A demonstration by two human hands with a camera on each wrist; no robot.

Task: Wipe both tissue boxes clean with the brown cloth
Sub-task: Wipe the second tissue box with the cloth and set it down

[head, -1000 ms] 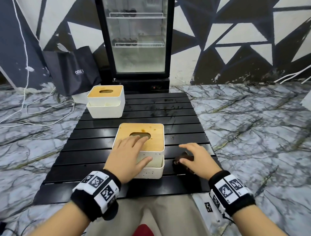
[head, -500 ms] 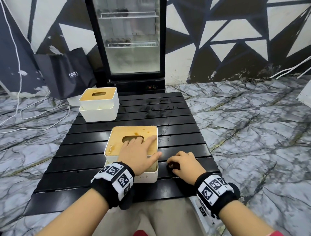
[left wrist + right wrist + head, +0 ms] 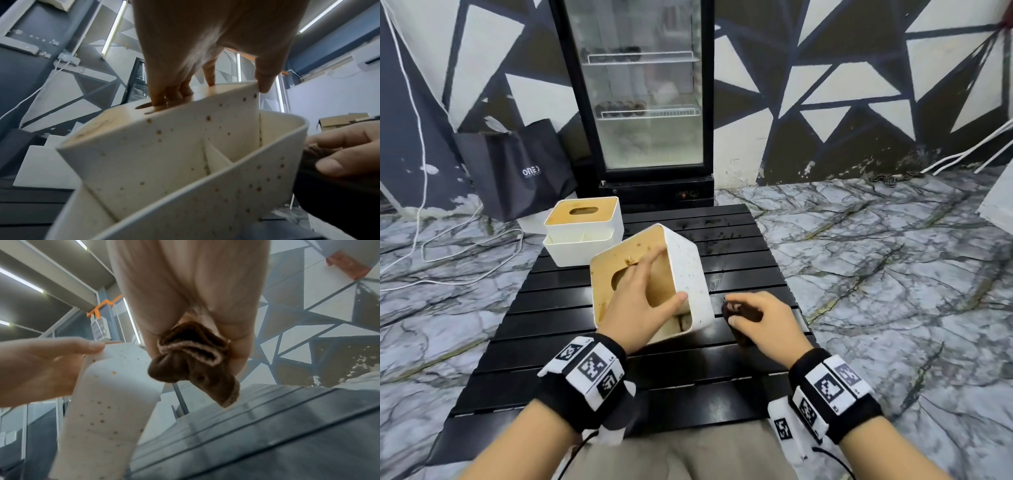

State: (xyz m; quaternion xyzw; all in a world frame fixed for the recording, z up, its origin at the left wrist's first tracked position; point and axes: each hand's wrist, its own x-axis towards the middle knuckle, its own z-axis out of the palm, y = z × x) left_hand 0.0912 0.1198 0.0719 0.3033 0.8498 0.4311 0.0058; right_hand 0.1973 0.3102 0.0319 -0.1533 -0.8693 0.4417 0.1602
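Note:
The near tissue box is white with brown specks and a stained wooden lid. It is tilted up on the black slatted table, lid towards me. My left hand grips it, with fingers in the lid slot and the thumb on the box's corner. The left wrist view shows the speckled box from below, with divided side pockets. My right hand holds the bunched brown cloth just right of the box; the cloth hangs from the fingers above the slats. A second tissue box stands upright at the table's far left.
Dark specks dot the far slats. Behind the table stands a glass-door fridge, with a black paper bag to its left. White cables lie on the marbled floor on the left.
My left hand has moved from lying on the lid to gripping the box and has tipped it up off the table. My right hand has gathered the cloth into a bunch.

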